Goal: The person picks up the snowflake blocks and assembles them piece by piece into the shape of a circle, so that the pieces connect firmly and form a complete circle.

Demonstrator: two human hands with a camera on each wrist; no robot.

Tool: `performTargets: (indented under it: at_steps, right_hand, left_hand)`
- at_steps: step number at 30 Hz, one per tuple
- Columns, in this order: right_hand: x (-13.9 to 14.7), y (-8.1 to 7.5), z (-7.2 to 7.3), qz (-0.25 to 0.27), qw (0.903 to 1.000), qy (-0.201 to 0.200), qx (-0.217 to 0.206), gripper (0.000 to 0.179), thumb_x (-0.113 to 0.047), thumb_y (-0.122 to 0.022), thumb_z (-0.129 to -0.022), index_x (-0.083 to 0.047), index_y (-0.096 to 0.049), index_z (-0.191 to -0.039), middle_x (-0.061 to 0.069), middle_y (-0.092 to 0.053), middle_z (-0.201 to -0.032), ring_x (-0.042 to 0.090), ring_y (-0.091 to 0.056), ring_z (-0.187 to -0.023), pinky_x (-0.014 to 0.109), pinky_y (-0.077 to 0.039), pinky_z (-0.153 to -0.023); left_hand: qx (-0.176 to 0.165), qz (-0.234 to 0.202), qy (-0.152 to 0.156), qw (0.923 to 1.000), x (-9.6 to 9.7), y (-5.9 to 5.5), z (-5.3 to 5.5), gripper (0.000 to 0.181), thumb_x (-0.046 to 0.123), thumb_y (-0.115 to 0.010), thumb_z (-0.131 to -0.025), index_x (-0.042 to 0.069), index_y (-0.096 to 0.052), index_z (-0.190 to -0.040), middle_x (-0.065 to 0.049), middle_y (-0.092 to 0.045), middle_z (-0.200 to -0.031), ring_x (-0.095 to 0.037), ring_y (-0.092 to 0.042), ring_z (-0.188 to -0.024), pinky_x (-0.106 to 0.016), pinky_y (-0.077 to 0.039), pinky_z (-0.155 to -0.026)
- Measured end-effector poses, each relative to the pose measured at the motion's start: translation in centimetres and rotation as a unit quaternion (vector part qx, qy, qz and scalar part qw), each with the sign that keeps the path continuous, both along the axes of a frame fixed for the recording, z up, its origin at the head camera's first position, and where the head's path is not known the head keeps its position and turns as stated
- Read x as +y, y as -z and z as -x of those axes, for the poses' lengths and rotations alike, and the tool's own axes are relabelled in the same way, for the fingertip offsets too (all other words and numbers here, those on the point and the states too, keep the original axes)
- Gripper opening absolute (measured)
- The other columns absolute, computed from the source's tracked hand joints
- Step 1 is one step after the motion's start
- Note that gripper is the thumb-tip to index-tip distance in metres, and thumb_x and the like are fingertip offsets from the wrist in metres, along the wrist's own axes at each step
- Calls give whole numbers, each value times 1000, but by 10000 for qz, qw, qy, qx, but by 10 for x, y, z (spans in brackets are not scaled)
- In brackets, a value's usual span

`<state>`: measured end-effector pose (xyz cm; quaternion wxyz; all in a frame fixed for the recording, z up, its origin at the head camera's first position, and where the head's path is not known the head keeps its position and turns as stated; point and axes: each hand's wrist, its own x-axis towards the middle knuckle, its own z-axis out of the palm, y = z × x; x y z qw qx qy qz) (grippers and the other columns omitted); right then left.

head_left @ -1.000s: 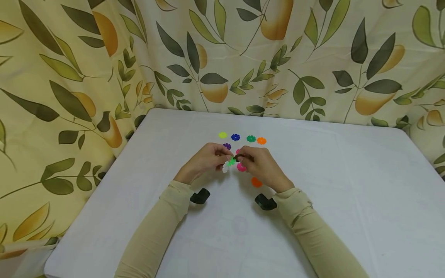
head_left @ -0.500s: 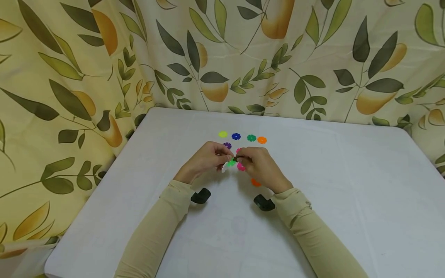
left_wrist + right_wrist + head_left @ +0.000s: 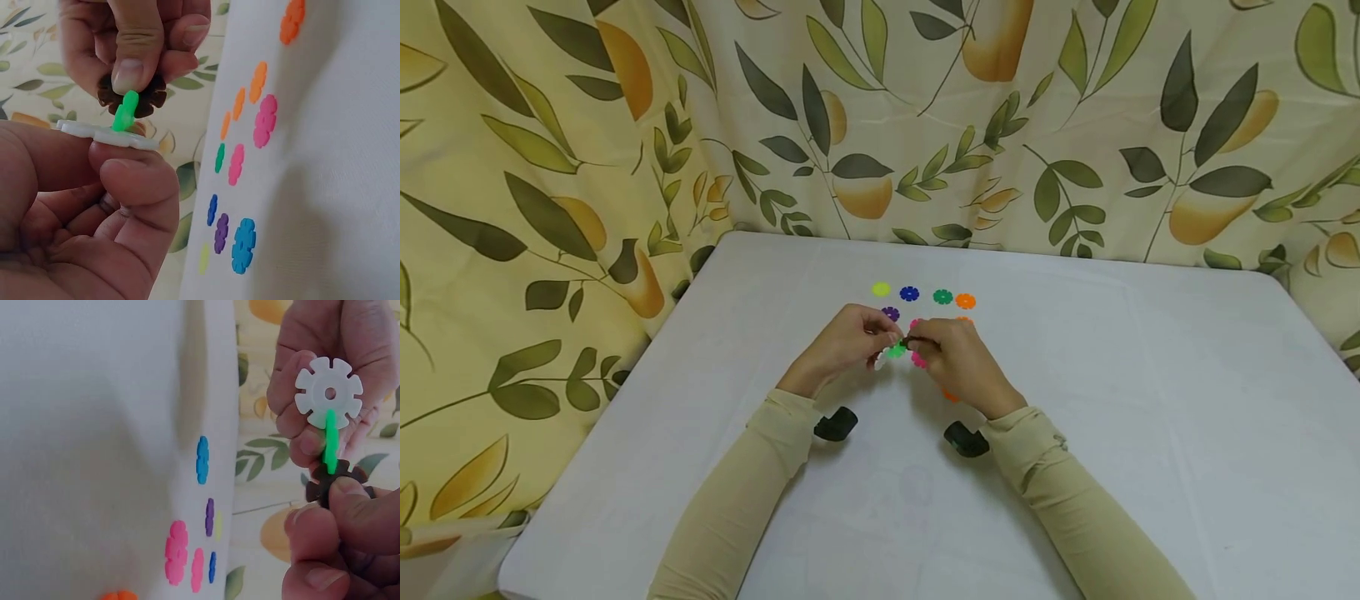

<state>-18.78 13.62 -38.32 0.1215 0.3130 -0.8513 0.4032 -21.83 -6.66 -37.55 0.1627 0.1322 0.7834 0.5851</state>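
Note:
My left hand point(image 3: 842, 348) pinches a white notched flower disc point(image 3: 315, 384) between thumb and fingers. A bright green disc point(image 3: 332, 444), seen edge-on in the right wrist view, stands crosswise in the white one's rim. My right hand point(image 3: 966, 360) pinches a dark brown notched disc point(image 3: 151, 99) by thumb and fingertips, its edge meeting the green disc's other side. How deep the brown and green slots interlock is hidden by my right thumb. Both hands are close together above the white table, over the loose discs.
Loose discs lie on the white table point(image 3: 1112, 400): yellow point(image 3: 882, 289), dark blue point(image 3: 909, 293), green point(image 3: 943, 297), purple point(image 3: 890, 314), light blue point(image 3: 244, 245), several orange point(image 3: 966, 301) and pink ones point(image 3: 265, 120). Patterned curtain point(image 3: 940, 125) hangs behind. Black wrist devices point(image 3: 837, 425) sit under my cuffs.
Both hands keep their grips and stay nearly in place. The white and green discs have tilted slightly, the white one now showing narrower. My right wrist has shifted a little left.

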Motion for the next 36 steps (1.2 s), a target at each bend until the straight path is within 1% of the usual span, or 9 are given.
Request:
performTargets:
  at_steps: [5, 9, 12, 15, 19, 22, 24, 30, 36]
  right_hand:
    - [-2, 0, -2, -19, 9998, 78, -177, 11, 14, -72, -95, 5, -78, -97, 16, -76, -88, 21, -65, -72, 33, -57, -68]
    - [0, -1, -1, 80, 9989, 0, -461, 10, 12, -71, -97, 5, -78, -98, 14, -72, -82, 18, -61, -68, 28, -52, -63]
    - [2, -4, 0, 138, 9973, -59, -723, 7, 9, -70, -99, 5, -76, -99, 14, -68, -77, 18, -60, -65, 27, -49, -60]
    - [4, -8, 0, 37, 9963, -46, -857, 5, 5, -70, -101, 5, -75, -101, 14, -68, -78, 18, -62, -66, 27, -51, -60]
    - [7, -13, 0, 18, 9942, 63, -1076, 8, 2, -70, -102, 4, -76, -108, 16, -71, -82, 27, -68, -69, 28, -54, -60]
    - [9, -14, 0, 58, 9934, 107, -1138, 11, 3, -69, -102, 5, -76, -111, 17, -72, -86, 32, -69, -71, 27, -56, -60]
    - [10, -14, 0, 50, 9937, 135, -1112, 12, 3, -69, -102, 5, -76, -112, 17, -73, -89, 32, -68, -72, 27, -56, -62]
    - [16, -15, 4, -204, 9934, 317, -1082, 11, 0, -72, -102, 3, -78, -109, 15, -74, -88, 21, -64, -70, 29, -55, -63]
    - [26, -17, 5, -368, 9902, 513, -1248, 10, -2, -71, -102, 5, -76, -107, 16, -71, -86, 22, -65, -73, 32, -56, -67]
  left_hand:
    - [33, 84, -44, 9999, 1, -3, -1, 9, -5, -67, -103, -7, -75, -104, -9, -68, -93, -14, -50, -57, -27, -47, -53]
    - [42, 197, 10, 9998, 1, -5, 0, 10, -4, -65, -104, -6, -75, -104, -8, -67, -90, -14, -49, -57, -28, -47, -55]
    - [-94, 172, 74, 9998, -2, -6, 1, 10, -2, -65, -105, -5, -74, -107, -9, -67, -92, -16, -51, -60, -29, -48, -58]
    - [-319, 52, 103, 9994, -4, -8, 2, 11, 1, -65, -106, -4, -73, -111, -9, -65, -92, -17, -52, -64, -29, -49, -62]
    - [-541, -99, 146, 9984, -4, -9, 1, 11, 5, -64, -108, -3, -69, -113, -9, -61, -88, -17, -53, -66, -27, -48, -62]
    - [-631, -155, 210, 9977, -3, -9, 0, 11, 6, -62, -109, -3, -67, -111, -10, -60, -86, -17, -53, -65, -24, -47, -60]
    - [-661, -183, 243, 9973, -3, -9, -1, 11, 7, -61, -110, -3, -66, -111, -10, -60, -85, -16, -53, -64, -24, -47, -60]
    - [-744, -105, 203, 9970, -5, -9, 0, 17, 12, -57, -112, -1, -63, -120, -10, -72, -88, -17, -53, -65, -25, -48, -61]
    - [-829, -123, 138, 9964, -6, -10, 1, 19, 15, -55, -114, 1, -60, -124, -11, -77, -88, -17, -50, -65, -26, -44, -62]
